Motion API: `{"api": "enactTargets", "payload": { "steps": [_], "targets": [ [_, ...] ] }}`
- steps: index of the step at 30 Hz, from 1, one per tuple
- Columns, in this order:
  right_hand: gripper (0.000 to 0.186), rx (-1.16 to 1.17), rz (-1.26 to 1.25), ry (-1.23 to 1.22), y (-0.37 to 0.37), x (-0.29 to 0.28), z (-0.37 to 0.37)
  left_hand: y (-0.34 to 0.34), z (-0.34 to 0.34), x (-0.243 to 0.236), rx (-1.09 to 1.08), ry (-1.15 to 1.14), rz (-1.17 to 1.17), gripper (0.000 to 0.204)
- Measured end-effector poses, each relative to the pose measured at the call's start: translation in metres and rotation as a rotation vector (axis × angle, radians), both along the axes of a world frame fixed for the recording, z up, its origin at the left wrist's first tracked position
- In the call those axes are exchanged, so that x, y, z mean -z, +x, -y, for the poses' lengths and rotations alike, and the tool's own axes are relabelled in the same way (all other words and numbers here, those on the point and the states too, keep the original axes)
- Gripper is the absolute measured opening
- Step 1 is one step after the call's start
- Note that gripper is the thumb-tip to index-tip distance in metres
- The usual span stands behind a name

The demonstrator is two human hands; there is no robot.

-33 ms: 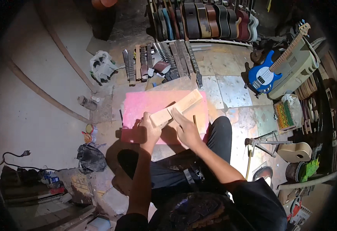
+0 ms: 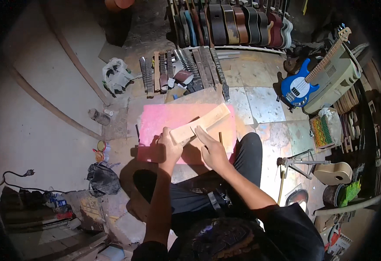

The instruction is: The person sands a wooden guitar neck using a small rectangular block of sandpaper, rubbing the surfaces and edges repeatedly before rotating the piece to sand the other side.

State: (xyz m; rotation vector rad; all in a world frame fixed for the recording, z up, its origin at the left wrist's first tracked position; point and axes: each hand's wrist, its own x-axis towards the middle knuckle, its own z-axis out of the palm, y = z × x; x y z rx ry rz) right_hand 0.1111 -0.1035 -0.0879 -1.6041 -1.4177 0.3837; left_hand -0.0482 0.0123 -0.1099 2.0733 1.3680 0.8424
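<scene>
A pale, flat, elongated piece of wood (image 2: 212, 118) slants up to the right over a pink board (image 2: 153, 116). My left hand (image 2: 169, 147) is wrapped round its near left end. My right hand (image 2: 213, 152) reaches to the wood's lower edge near the middle, fingers straight and close together, fingertips pressed against it. Something thin seems to lie under those fingertips, too small to make out. A short dark stick (image 2: 220, 137) lies on the board right of my right hand.
Guitar necks (image 2: 195, 65) lie beyond the board, before a row of guitar bodies (image 2: 238, 24). A blue bass guitar (image 2: 298, 87) leans at the right, above a stand (image 2: 295, 163) and an unfinished small guitar (image 2: 335, 172). Plastic bags (image 2: 116, 76) and cans (image 2: 102, 148) sit by the left wall.
The piece of wood has tilted slightly, and its far end has shifted a little to the right. My right fingertips have slid slightly down toward me. My left hand keeps its hold.
</scene>
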Motion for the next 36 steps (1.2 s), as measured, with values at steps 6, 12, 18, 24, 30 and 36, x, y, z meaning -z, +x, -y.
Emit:
{"api": "enactTargets", "payload": {
  "steps": [6,12,18,24,30,36],
  "targets": [
    [0.065,0.0,0.003,-0.1,-0.004,-0.009,-0.02,-0.002,0.0,0.004,0.019,0.033,0.026,0.023],
    [0.066,0.004,-0.017,-0.125,0.015,-0.013,-0.017,0.004,0.003,0.002,0.005,0.085,-0.01,0.024],
    [0.061,-0.091,-0.102,-0.018,-0.018,-0.027,-0.003,-0.001,0.001,0.007,0.0,0.043,-0.031,0.027],
    [0.059,-0.09,-0.05,-0.029,-0.036,-0.025,-0.005,-0.001,-0.001,-0.008,0.001,0.015,-0.014,0.03],
    [0.055,0.032,0.057,-0.059,0.002,-0.002,-0.024,0.007,0.003,-0.002,-0.018,0.062,-0.058,0.027],
    [0.063,0.012,-0.064,-0.247,-0.014,-0.025,-0.019,0.002,-0.003,0.004,-0.005,0.018,0.036,0.028]
  ]
}}
